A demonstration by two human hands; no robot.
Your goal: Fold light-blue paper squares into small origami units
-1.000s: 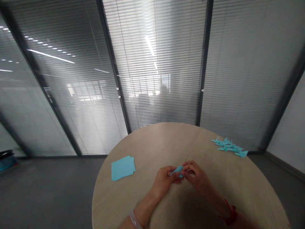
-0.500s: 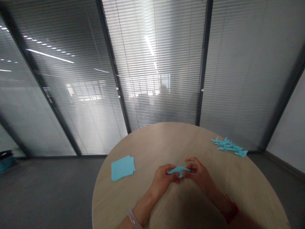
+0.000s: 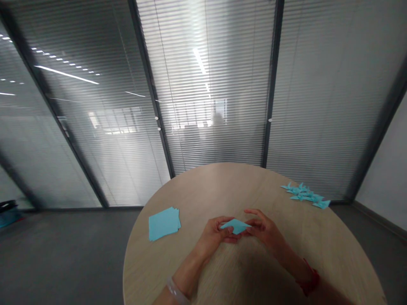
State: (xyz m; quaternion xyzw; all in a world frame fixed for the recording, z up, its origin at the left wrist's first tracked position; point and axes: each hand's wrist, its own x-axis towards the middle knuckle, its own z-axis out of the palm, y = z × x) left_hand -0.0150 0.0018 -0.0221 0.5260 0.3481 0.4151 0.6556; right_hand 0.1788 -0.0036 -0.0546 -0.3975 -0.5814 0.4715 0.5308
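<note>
A small folded piece of light blue paper (image 3: 236, 226) is held just above the round wooden table (image 3: 203, 186), between both hands. My left hand (image 3: 214, 233) pinches its left end with thumb and fingers. My right hand (image 3: 265, 228) pinches its right end, with the upper fingers curved over it. A pale bracelet sits on my left wrist and a red band on my right wrist.
A stack of flat light blue paper squares (image 3: 164, 223) lies on the table to the left. Several folded blue paper figures (image 3: 305, 195) lie in a row near the table's far right edge. Glass walls with blinds stand behind the table.
The folded paper has been pulled out wider and flatter between the hands. Both hands shifted slightly left and up.
</note>
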